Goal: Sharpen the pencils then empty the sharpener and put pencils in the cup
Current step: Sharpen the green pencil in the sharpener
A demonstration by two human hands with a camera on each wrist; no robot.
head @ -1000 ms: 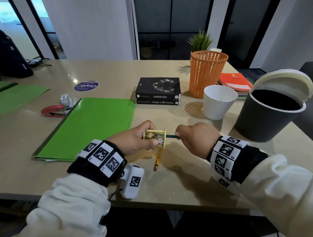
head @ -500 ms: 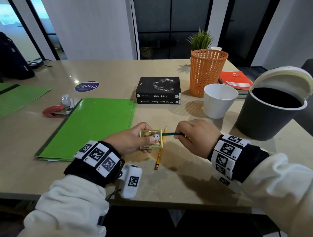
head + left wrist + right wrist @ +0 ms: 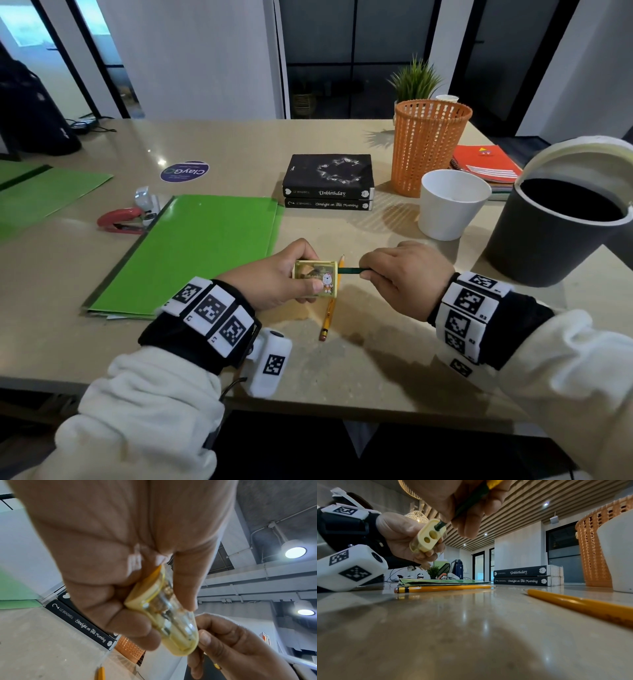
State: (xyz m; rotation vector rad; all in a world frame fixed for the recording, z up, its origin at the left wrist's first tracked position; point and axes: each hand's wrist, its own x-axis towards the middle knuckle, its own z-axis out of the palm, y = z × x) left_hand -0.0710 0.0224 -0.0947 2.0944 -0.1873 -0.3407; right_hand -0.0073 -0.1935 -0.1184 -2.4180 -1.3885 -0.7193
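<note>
Left grip (image 3: 274,277) clamps sharpener (image 3: 315,278); right grip (image 3: 407,277) pinches green pencil (image 3: 349,271); book (image 3: 328,204) reads "Straight on Till Morning".

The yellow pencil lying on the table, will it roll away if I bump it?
Probably a little. The yellow pencil is a long thin stick lying flat on a smooth, shiny table, so a sideways bump could roll it. It looks stiff and light, so it should slide easily too. Its sharpened tip might snap if it drops.
</note>
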